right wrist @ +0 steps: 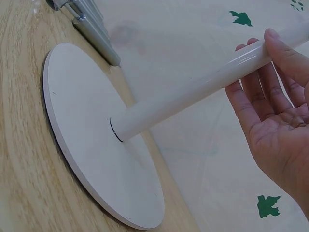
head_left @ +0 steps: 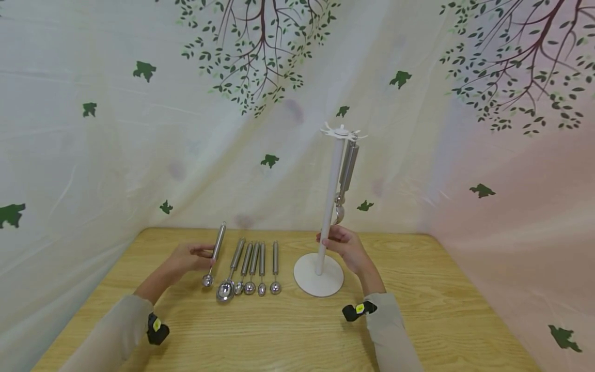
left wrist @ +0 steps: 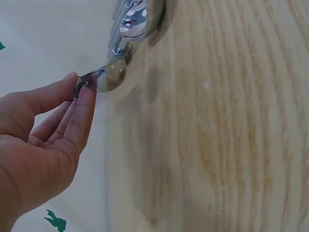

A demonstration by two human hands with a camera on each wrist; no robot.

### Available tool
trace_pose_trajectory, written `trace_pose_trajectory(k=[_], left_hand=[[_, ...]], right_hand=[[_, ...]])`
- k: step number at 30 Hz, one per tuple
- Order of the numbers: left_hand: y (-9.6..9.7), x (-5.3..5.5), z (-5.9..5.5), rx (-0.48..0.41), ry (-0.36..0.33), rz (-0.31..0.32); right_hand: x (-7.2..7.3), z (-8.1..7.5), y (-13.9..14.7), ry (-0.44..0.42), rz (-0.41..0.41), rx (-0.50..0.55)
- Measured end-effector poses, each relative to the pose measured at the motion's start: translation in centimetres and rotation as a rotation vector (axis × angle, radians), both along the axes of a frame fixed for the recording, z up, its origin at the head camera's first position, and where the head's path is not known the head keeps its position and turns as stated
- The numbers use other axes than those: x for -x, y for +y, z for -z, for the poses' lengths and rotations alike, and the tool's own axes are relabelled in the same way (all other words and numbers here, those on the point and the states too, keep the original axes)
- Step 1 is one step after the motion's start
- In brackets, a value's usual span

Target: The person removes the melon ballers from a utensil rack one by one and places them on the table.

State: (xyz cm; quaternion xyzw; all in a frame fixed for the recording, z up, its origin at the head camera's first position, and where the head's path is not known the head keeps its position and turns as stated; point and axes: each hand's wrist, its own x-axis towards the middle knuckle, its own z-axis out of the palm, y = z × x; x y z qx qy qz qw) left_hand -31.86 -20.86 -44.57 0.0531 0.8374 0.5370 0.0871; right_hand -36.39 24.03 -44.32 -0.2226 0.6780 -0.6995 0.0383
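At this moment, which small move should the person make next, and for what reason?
Probably raise the scoop in the left hand toward a bare hook atop the white stand: that hand already pinches the scoop, the right hand holds the stand, and other utensils hang from its top.

Pale beige sleeves [head_left: 395,330] are creasing softly. Black cameras [head_left: 159,335] are sitting at both cuffs [head_left: 380,299], each showing a small yellow label [head_left: 360,308].
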Motion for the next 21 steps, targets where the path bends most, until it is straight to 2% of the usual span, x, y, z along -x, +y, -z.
trace_pose_trajectory(k=[4,10,17,21], left_hand=[[0.1,0.0,0.8,0.023,-0.021,-0.004],[0.4,0.1,1.8,-0.005,-0.044,-0.010],[0.8,0.0,2.1,-0.064,-0.057,0.001],[0.9,0.1,2.4,-0.062,-0.066,0.000]], right_hand=[[0.0,-0.1,0.0,-0.015,0.004,-0.002],[0.0,0.0,0.1,-0.022,0.006,-0.009],[0.0,0.0,0.1,-0.021,0.006,0.006],[0.0,0.0,0.1,-0.026,0.004,0.004]])
